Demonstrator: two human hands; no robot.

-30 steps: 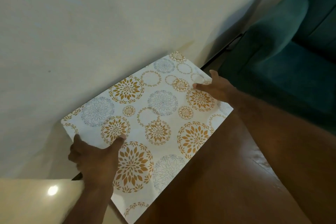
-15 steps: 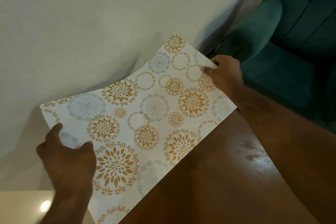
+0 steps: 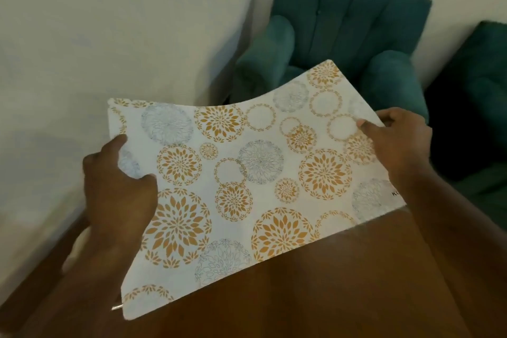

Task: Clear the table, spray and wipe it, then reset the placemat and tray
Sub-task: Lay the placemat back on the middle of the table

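Placemat [image 3: 247, 173]: white ground with scattered round motifs. These are orange-gold leafy flower medallions, grey-blue line-drawn flower discs, and thin gold leaf rings with blank centres. Small black lettering at its right edge, partly hidden.
Table [image 3: 315, 299], near: glossy reddish-brown.
Armchair [image 3: 343, 22], far: teal.
Second chair [image 3: 484, 77], far right: same teal.
Wall [image 3: 109, 22], left: plain off-white.

I note the wall [image 3: 109, 22] closing off the left, a teal armchair [image 3: 343, 22] ahead, and a second chair [image 3: 488, 77] at right. Bare table [image 3: 301, 304] surface shows on my side of the placemat [image 3: 247, 173].
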